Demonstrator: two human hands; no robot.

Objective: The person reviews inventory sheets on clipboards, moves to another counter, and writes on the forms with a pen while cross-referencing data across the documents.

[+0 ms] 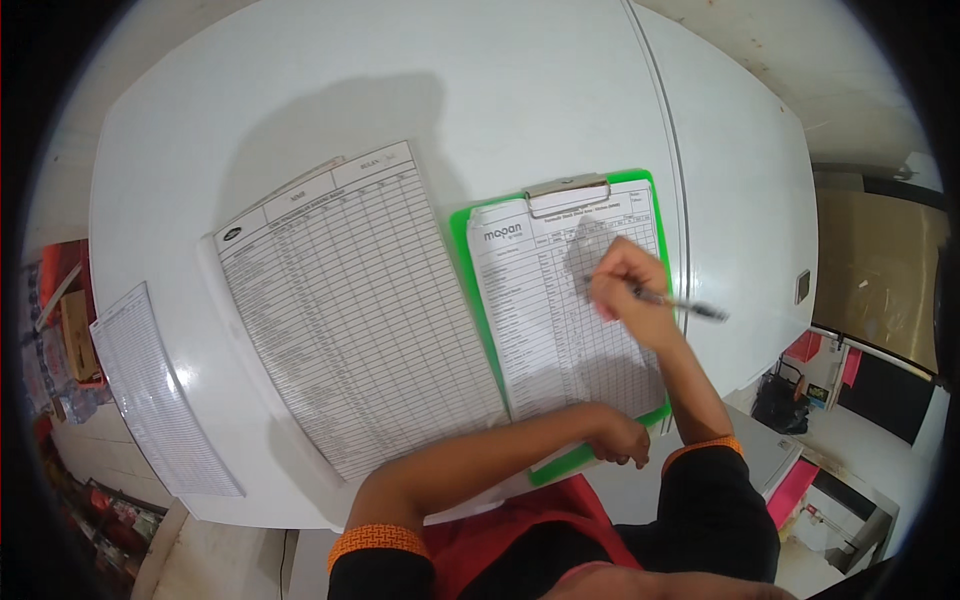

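A green clipboard point(480, 300) with a metal clip point(568, 187) holds a printed form point(517, 330) with a grid and handwritten marks. Over the upper right part of this form, my right hand point(630, 289) grips a dark pen point(679, 301), its far end pointing to the right. My left forearm crosses the clipboard's lower end, and my left hand point(619, 439) rests at its bottom edge with bent fingers; whether it grips the edge cannot be told. Left of the clipboard lies a larger printed table sheet point(352, 315) on a white surface.
The white surface point(540, 90) has a dark seam running down its right side. Another printed sheet point(165, 397) is at its left edge. Bottles and a cardboard box point(77, 334) stand beyond on the left. A black bag point(781, 401) and pink items are at the lower right.
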